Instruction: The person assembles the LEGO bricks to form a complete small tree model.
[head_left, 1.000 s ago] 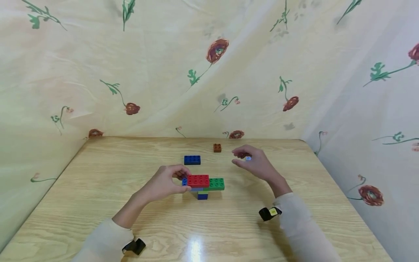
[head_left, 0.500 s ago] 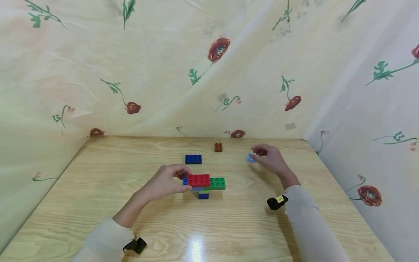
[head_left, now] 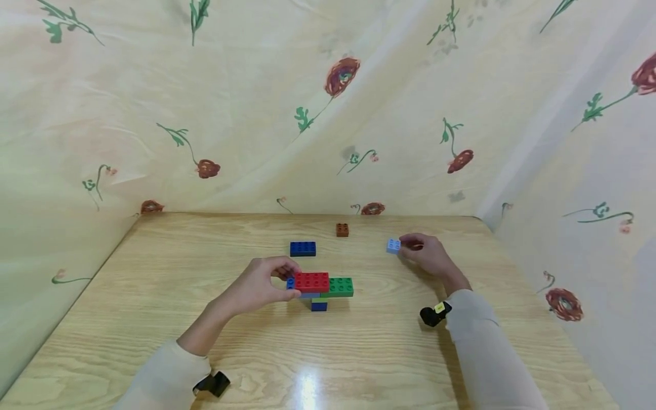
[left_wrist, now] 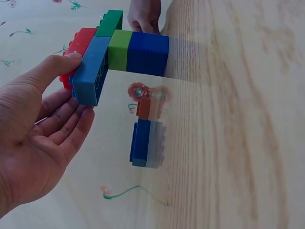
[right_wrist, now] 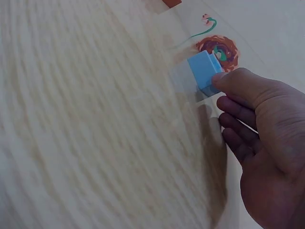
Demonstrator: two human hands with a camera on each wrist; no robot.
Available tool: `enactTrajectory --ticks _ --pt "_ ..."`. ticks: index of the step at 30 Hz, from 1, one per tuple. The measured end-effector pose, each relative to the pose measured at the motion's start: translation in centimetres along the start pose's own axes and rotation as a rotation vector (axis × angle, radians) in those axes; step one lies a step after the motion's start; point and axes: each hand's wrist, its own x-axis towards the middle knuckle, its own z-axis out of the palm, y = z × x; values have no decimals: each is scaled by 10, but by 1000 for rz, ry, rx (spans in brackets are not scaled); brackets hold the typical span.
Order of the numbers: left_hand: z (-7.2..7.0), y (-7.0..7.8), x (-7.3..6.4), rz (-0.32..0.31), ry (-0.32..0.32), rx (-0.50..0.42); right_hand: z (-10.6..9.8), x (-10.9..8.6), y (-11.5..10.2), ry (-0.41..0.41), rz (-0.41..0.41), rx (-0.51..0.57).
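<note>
My left hand grips the left end of a built stack of toy building bricks, thumb in front and fingers behind. On top of the stack sits a red brick, with a green brick jutting out to the right. In the left wrist view, a blue brick lies under the red one, and a lime green brick and dark blue bricks form the column below. My right hand pinches the right edge of a light blue brick on the table; its index finger is hidden in the right wrist view.
A dark blue brick lies on the wooden table behind the stack. Farther back is a small brown brick. A flower-printed cloth hangs behind the table and along its sides.
My right hand has moved rightward past the light blue brick, uncovering its studs, and now has its fingertips at the right edge. The left hand and the stack stay in place.
</note>
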Motion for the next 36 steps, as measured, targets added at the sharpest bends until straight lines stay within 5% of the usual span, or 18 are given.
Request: enactTrajectory --ticks 21,36 --pt "-1 -1 -3 -8 -6 9 8 -9 -6 38 -17 -19" --pt "-4 0 -6 -4 -21 1 18 -40 -62 10 -140 45"
